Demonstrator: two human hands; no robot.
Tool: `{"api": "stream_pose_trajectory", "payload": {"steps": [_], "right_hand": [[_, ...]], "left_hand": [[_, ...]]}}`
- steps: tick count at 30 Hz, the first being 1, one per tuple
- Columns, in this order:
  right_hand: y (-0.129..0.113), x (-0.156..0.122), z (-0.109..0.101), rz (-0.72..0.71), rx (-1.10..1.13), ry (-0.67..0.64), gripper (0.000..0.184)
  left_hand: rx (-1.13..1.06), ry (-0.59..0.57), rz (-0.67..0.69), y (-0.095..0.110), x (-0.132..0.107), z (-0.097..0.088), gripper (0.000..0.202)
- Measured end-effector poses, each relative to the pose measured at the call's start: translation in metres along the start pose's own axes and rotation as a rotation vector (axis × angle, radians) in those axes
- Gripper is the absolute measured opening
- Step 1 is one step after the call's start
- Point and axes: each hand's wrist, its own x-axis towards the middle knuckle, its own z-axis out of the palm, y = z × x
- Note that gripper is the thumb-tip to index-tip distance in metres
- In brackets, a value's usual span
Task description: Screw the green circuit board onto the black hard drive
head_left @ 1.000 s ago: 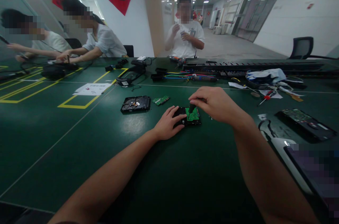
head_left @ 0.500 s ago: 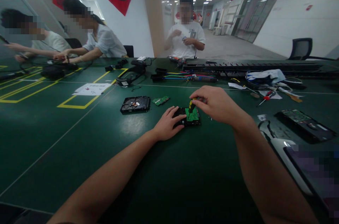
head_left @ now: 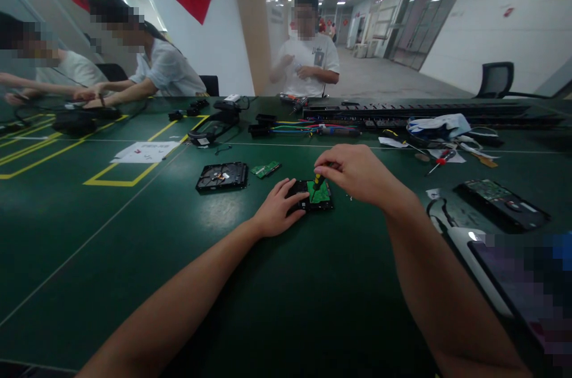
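Note:
In the head view, a black hard drive (head_left: 297, 189) with a green circuit board (head_left: 319, 192) lies on the green table before me. My left hand (head_left: 277, 209) spans the drive's left end, thumb at the near edge, other fingers over the top and far side, holding it. My right hand (head_left: 351, 172) is closed in a pinch around a yellow-and-black screwdriver (head_left: 318, 179), which points down onto the board. Left of the drive lie a loose green circuit board (head_left: 266, 169) and a second hard drive (head_left: 222, 176). Tiny screws (head_left: 348, 197) sit right of the drive.
A third hard drive (head_left: 503, 204) and a large tablet-like device (head_left: 480, 270) lie at the right. A red-handled screwdriver (head_left: 442, 158), a white cloth bundle (head_left: 440, 126), wires (head_left: 292, 126) and a headset (head_left: 217, 123) are farther back. Co-workers sit at the left; another person (head_left: 313, 59) stands opposite.
The whole view has shifted slightly, so most things appear a little farther left. Both my hands keep their places at the hard drive, with the screwdriver still on the board.

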Motion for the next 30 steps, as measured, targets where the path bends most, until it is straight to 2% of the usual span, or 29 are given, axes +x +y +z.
{"api": "stream_pose_trajectory", "payload": {"steps": [10,13,21,26,30], "right_hand": [[-0.0037,-0.0041,-0.0018,0.036,0.005,0.002,0.021],[-0.0029,-0.0044,-0.0021,0.026,0.004,0.010,0.015],[-0.0021,-0.0060,-0.0070,0.038,0.017,-0.050,0.016],[-0.0046,-0.0056,-0.0061,0.012,0.026,-0.014,0.019],[-0.0061,-0.0043,-0.0059,0.012,0.047,-0.033,0.016]], "left_hand": [[0.010,0.009,0.012,0.0006,0.0004,0.0008,0.052],[0.007,0.017,0.013,0.0003,-0.0001,0.0008,0.052],[0.003,0.019,0.017,-0.0009,-0.0008,0.0016,0.050],[0.009,0.009,0.014,0.0001,-0.0003,0.0010,0.051],[0.011,0.010,0.016,-0.0002,-0.0005,0.0015,0.050]]}}
